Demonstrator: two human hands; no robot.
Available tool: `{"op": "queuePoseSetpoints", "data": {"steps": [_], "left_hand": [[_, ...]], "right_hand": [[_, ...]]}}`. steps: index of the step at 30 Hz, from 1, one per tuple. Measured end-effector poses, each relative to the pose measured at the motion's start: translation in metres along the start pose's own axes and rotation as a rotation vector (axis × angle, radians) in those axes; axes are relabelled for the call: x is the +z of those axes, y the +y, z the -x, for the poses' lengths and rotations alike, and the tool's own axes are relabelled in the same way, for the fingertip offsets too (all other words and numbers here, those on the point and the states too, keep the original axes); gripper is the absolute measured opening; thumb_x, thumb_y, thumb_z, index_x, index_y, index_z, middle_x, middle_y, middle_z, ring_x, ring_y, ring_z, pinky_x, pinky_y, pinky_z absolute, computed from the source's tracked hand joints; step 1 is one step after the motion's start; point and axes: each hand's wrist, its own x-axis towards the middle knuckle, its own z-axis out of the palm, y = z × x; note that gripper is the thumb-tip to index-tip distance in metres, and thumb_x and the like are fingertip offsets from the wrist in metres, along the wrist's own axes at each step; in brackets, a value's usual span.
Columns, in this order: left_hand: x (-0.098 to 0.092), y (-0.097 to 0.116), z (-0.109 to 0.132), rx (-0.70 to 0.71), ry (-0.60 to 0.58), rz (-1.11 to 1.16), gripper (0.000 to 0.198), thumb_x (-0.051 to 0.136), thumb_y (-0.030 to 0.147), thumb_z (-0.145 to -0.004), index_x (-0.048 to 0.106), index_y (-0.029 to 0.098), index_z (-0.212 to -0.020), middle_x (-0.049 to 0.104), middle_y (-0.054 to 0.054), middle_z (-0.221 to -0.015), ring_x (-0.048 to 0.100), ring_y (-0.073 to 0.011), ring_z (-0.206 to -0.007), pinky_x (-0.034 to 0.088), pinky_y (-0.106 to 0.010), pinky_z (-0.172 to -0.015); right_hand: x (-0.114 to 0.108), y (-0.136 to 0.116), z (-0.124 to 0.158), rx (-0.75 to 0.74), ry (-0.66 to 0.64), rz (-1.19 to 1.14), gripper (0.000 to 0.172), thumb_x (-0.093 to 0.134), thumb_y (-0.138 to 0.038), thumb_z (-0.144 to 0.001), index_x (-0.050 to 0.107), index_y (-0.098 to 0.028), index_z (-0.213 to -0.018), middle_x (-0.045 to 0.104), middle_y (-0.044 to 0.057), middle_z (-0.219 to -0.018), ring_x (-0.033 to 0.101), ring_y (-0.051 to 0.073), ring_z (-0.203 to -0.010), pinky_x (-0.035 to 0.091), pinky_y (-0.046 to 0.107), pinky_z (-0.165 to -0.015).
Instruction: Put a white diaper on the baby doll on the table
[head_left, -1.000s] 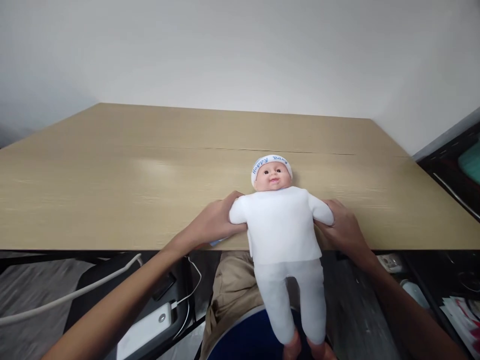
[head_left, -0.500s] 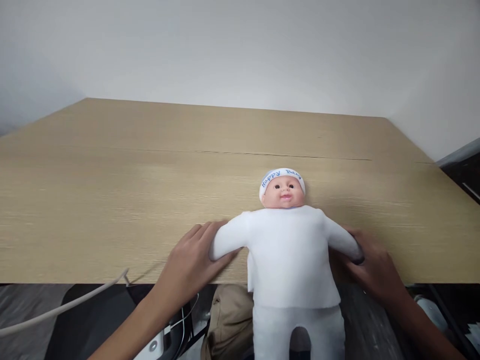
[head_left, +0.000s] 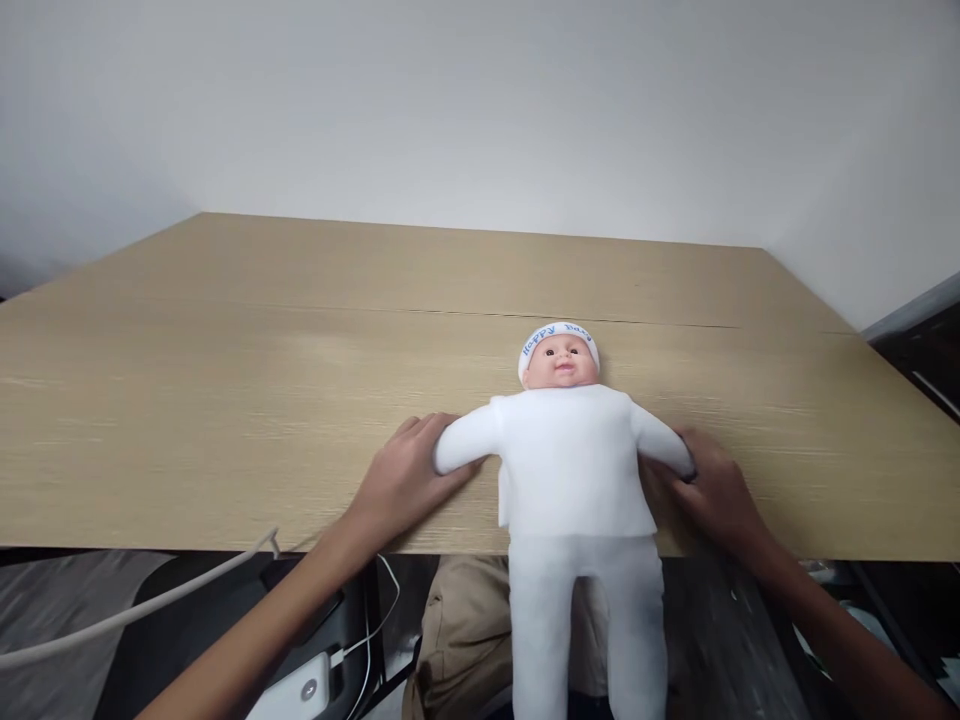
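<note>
A baby doll [head_left: 574, 460] in white clothes and a white headband with blue lettering lies face up, its upper body on the wooden table [head_left: 225, 400] and its legs hanging past the front edge. Its arms are spread to both sides. My left hand [head_left: 409, 475] is closed round the end of the doll's arm on the left. On the other side, my right hand [head_left: 712, 485] grips the end of the other arm. Fingers of both hands are partly hidden behind the doll's sleeves.
A pale cable [head_left: 142, 612] runs up to the table's front edge at the left. Below the edge are a white device [head_left: 296, 690] with a thin cord and brown cloth [head_left: 465, 620]. A wall [head_left: 480, 110] stands behind the table. A dark object [head_left: 926, 345] is at the right.
The doll and both hands have moved up and slightly left in view, farther onto the table. More of the doll's legs shows. The camera view has shifted slightly.
</note>
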Motion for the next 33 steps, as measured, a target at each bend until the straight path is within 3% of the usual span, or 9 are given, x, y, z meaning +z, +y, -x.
{"op": "queuePoseSetpoints", "data": {"steps": [5, 14, 19, 26, 33], "left_hand": [[-0.001, -0.001, -0.023, -0.044, 0.009, 0.006, 0.041, 0.067, 0.058, -0.095, 0.07, 0.023, -0.114, 0.08, -0.01, -0.107, 0.072, -0.0359, -0.101, 0.053, -0.043, -0.082], [0.009, -0.013, -0.082, -0.052, 0.081, -0.134, 0.038, 0.067, 0.058, -0.092, 0.066, 0.023, -0.104, 0.078, -0.013, -0.104, 0.072, -0.0385, -0.104, 0.051, -0.043, -0.081], [0.012, -0.028, -0.116, -0.054, 0.104, -0.224, 0.043, 0.067, 0.058, -0.092, 0.067, 0.02, -0.112, 0.079, -0.016, -0.109, 0.072, -0.041, -0.11, 0.053, -0.044, -0.084], [0.015, -0.059, -0.16, -0.056, 0.151, -0.183, 0.051, 0.067, 0.063, -0.089, 0.068, 0.021, -0.117, 0.079, -0.017, -0.119, 0.07, -0.0415, -0.118, 0.054, -0.045, -0.091], [0.02, -0.075, -0.201, -0.035, 0.2, -0.213, 0.05, 0.067, 0.066, -0.089, 0.068, 0.021, -0.111, 0.078, -0.018, -0.112, 0.069, -0.0406, -0.109, 0.053, -0.046, -0.089]], "right_hand": [[0.008, 0.004, -0.023, -0.014, 0.005, -0.029, 0.041, 0.064, -0.063, -0.103, 0.071, -0.027, -0.123, 0.08, 0.011, -0.117, 0.074, 0.036, -0.103, 0.057, 0.047, -0.087], [0.03, 0.01, -0.081, -0.07, 0.096, 0.009, 0.043, 0.059, -0.065, -0.104, 0.071, -0.025, -0.109, 0.079, 0.012, -0.107, 0.073, 0.035, -0.097, 0.055, 0.045, -0.085], [0.046, 0.016, -0.117, -0.082, 0.156, 0.076, 0.046, 0.057, -0.068, -0.103, 0.07, -0.024, -0.11, 0.079, 0.013, -0.106, 0.072, 0.036, -0.1, 0.056, 0.046, -0.085], [0.06, 0.022, -0.16, -0.155, 0.163, 0.116, 0.046, 0.058, -0.065, -0.104, 0.07, -0.022, -0.11, 0.078, 0.015, -0.107, 0.071, 0.037, -0.1, 0.056, 0.047, -0.087], [0.072, 0.034, -0.204, -0.179, 0.194, 0.13, 0.05, 0.056, -0.068, -0.105, 0.07, -0.021, -0.116, 0.079, 0.017, -0.112, 0.071, 0.038, -0.104, 0.059, 0.051, -0.092]]}}
